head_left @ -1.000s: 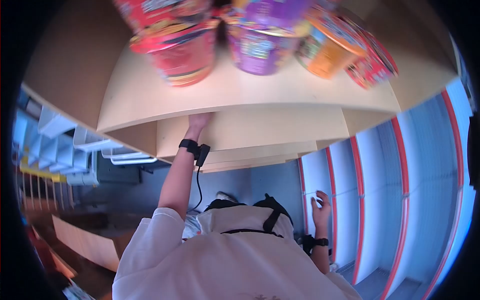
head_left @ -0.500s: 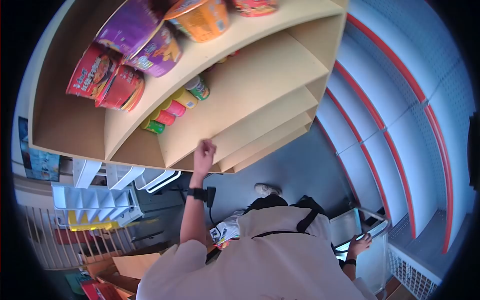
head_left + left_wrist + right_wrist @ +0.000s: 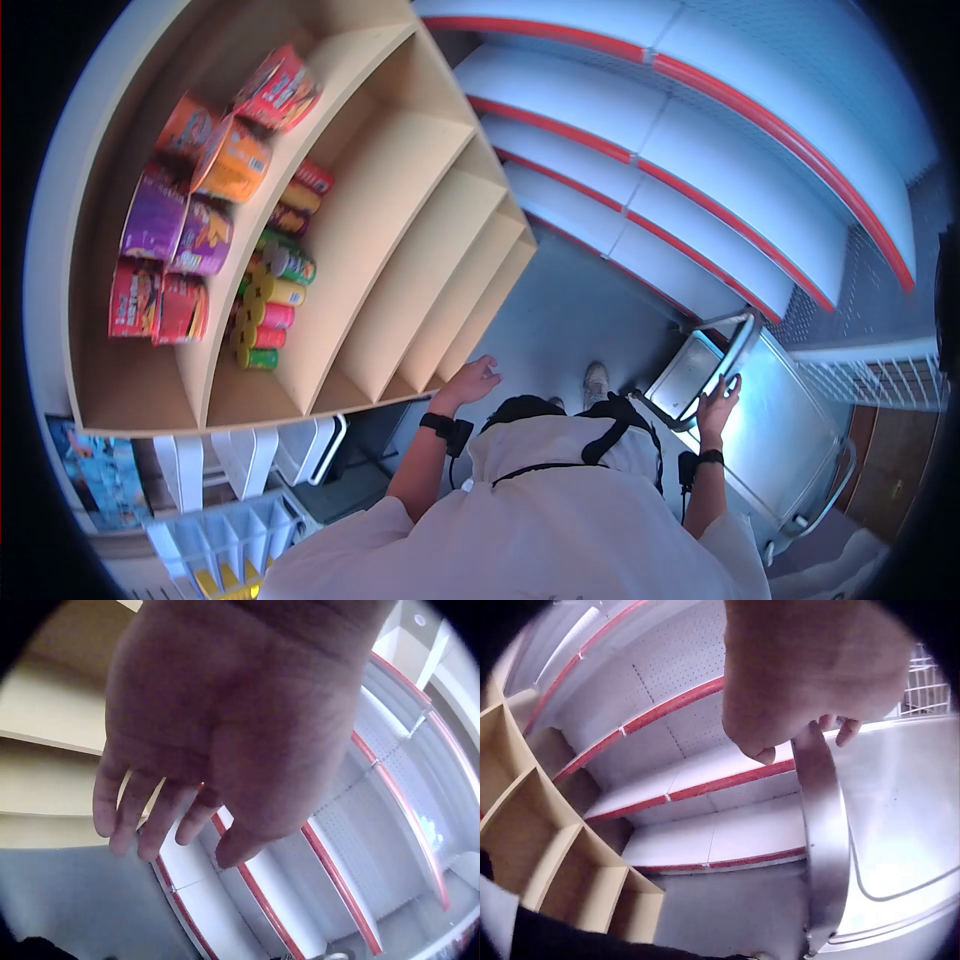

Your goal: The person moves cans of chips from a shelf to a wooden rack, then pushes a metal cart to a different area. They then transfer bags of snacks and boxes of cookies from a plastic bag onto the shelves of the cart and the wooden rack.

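Note:
My left hand [image 3: 470, 382] hangs in the air beside the lower front of the wooden shelf unit [image 3: 420, 260]. Its fingers are loosely bent, with nothing in them, and the palm [image 3: 232, 712] fills much of the left wrist view. My right hand [image 3: 717, 405] grips the metal handle [image 3: 825, 840] of a cart. The thumb lies on one side of this rail and the fingers show on the other. A shiny metal top [image 3: 775, 410] spreads out beside the handle. The palm side of the right hand is hidden.
Red, purple and orange instant-noodle tubs [image 3: 235, 160] fill part of the wooden unit's upper shelf, with small colored canisters [image 3: 270, 315] one shelf below. White shelving with red edges [image 3: 640, 165] stands ahead. A white wire basket [image 3: 870, 380] is at the right, white bins [image 3: 245, 460] at the left.
My left hand has come out of the wooden shelf and down beside it. The view has turned right, bringing the cart in. My right hand has gone from hanging free to the cart handle.

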The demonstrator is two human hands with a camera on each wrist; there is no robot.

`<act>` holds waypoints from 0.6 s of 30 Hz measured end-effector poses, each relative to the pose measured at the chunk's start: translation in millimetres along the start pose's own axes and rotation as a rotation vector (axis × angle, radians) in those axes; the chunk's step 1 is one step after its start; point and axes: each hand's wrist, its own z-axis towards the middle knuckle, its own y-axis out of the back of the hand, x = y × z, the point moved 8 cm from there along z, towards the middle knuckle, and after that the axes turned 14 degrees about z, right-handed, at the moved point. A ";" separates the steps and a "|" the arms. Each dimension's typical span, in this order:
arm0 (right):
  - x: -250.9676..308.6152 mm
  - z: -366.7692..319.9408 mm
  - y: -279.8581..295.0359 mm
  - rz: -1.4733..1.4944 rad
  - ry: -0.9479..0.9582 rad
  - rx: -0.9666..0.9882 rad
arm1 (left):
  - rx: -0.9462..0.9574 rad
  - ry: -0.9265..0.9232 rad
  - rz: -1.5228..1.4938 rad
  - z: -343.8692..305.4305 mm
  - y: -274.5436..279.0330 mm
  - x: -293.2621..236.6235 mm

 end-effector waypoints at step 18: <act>-296.3 -428.0 -93.7 0.167 -0.886 0.383 | 0.308 -0.266 0.066 -10.2 -90.3 28.5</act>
